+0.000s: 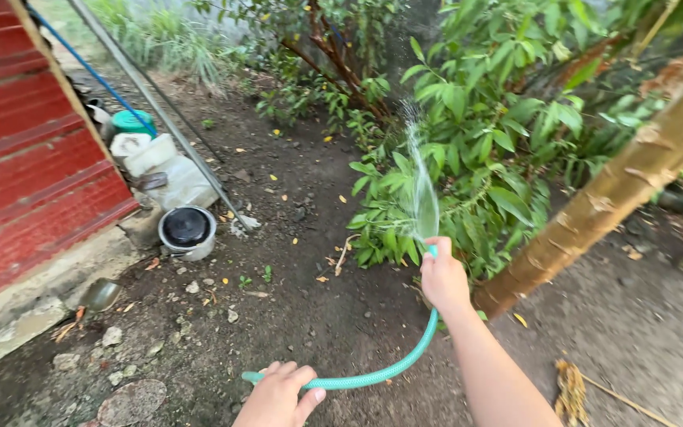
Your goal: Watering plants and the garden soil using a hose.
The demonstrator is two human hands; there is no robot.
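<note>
My right hand [443, 278] grips the end of a green garden hose [393, 368], thumb over the nozzle, and a fan of water [420, 186] sprays up onto the leafy green shrubs [484, 150] ahead. Lower down, my left hand [277, 395] holds the hose farther back, where it curves across the dark wet soil. The hose's end shows as a small teal tip above my right fist.
A slanted tree trunk [618, 190] rises at right. At left stand a red wall [17, 150], a metal pot [187, 232], white bags and a teal-lidded container [133, 121]. A leaning metal pole [167, 119], stones and a dry broom-like bundle [572, 387] lie on the ground.
</note>
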